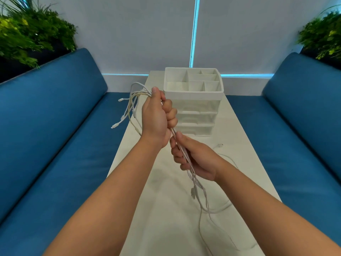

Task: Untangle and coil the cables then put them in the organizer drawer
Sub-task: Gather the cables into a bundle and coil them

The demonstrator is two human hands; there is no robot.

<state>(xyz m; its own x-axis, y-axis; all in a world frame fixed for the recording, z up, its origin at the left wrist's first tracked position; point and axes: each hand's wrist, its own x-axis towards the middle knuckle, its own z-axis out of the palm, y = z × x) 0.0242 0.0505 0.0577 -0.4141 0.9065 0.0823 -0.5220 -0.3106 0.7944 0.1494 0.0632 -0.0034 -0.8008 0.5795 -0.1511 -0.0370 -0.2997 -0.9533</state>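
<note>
Both hands grip the white cable bundle (181, 151) above the counter (166, 209) — left hand (156, 117) fisted high, right hand (195, 159) lower; it runs diagonally, plug ends splaying up-left, before the organizer (193, 102).

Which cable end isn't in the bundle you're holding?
The connector lying alone on the table at, right of the right hand, in front of the organizer. The other ends dangle from the bundle both hands grip.

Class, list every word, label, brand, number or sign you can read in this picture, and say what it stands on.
None can be read. The white organizer, the cables, the table, the blue cushions and the wall show no visible print.
</note>
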